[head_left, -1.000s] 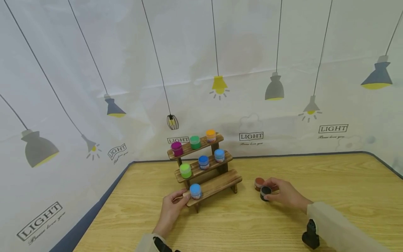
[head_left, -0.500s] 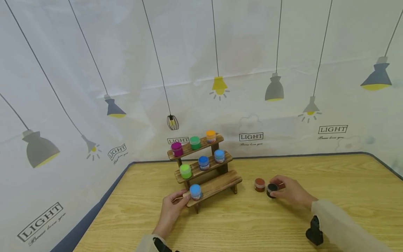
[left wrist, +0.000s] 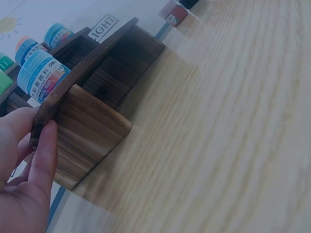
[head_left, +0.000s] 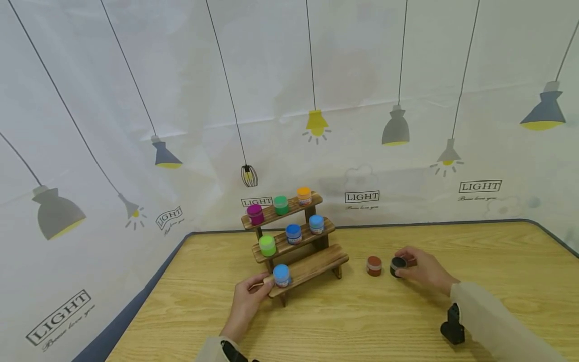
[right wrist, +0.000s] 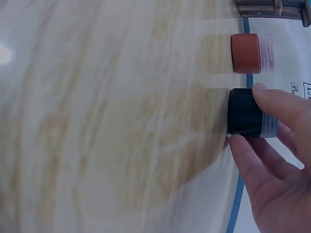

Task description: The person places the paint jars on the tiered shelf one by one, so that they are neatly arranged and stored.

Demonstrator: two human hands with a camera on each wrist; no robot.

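Observation:
My left hand (head_left: 248, 300) pinches the left end of the lowest step of a three-tier wooden display stand (head_left: 318, 263), thumb on top and fingers beneath in the left wrist view. Close to that grip a light blue paint jar (head_left: 282, 276) stands on the lowest step. Over to the right, my right hand (head_left: 425, 271) holds a black paint jar (right wrist: 245, 112) between thumb and fingers, right at the tabletop. A reddish-brown paint jar (head_left: 374, 266) stands just left of it, a small gap between the two.
On the middle step are a lime green jar (head_left: 267, 246), a dark blue jar (head_left: 293, 234) and another light blue jar (head_left: 316, 224). The top step bears purple (head_left: 255, 214), green and orange jars. A lamp-printed backdrop (head_left: 289, 151) rises behind the wooden table (head_left: 334, 322).
My right hand has moved the black jar to the right and slightly back, away from the brown jar it overlapped before. The left hand keeps its grip on the stand.

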